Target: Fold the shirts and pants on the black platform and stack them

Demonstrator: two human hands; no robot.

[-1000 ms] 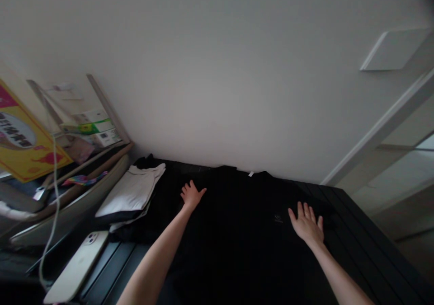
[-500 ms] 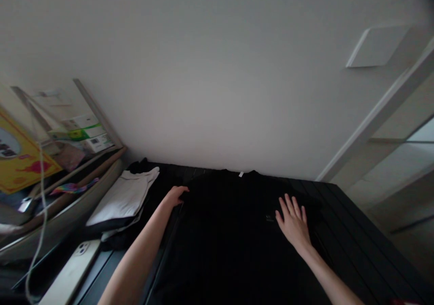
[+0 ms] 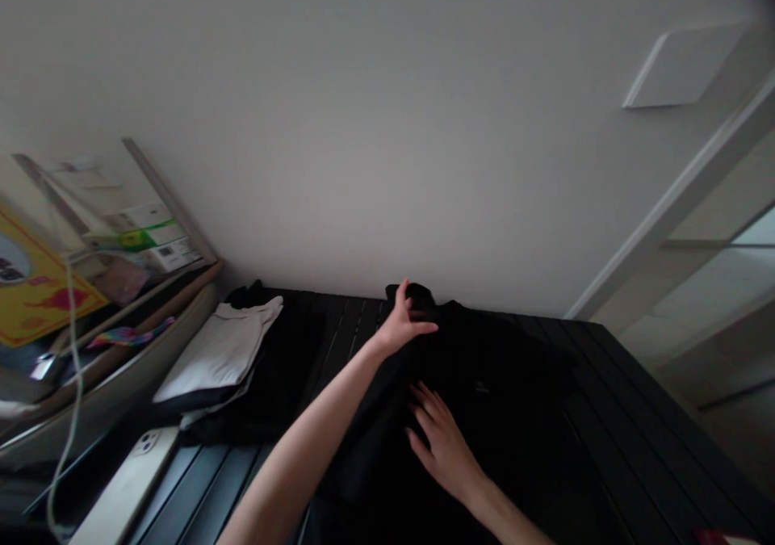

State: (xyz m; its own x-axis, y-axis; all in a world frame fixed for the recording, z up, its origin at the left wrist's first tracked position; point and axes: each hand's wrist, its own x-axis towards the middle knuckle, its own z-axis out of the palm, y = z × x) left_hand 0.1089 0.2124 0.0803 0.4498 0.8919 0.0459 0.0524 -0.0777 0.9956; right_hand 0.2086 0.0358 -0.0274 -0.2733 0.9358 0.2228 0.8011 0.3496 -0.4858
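Observation:
A black shirt point(image 3: 502, 440) with a small pale mark on its chest lies over the dark slatted table. Its left side is turned inward toward the middle. My left hand point(image 3: 403, 327) is at the shirt's far edge near the wall, thumb stretched right, with dark cloth bunched at its fingers; part of its grip is hidden. Closer to me, my right hand point(image 3: 441, 444) rests on the shirt with its fingers stretched out along the turned-in part. Black cloth blends together, so the fold lines are hard to make out.
Left of the shirt is a stack of folded clothes with a light grey piece point(image 3: 221, 347) on top. A white phone point(image 3: 127, 484) lies in front of it. A fabric bin point(image 3: 182, 327) and a white cable point(image 3: 76, 375) are at far left. The wall point(image 3: 387, 165) rises behind the table point(image 3: 642, 416).
My left hand has moved right, bringing the shirt's left side inward and baring table slats. My right hand has slid left and nearer, from the shirt's right side to its middle.

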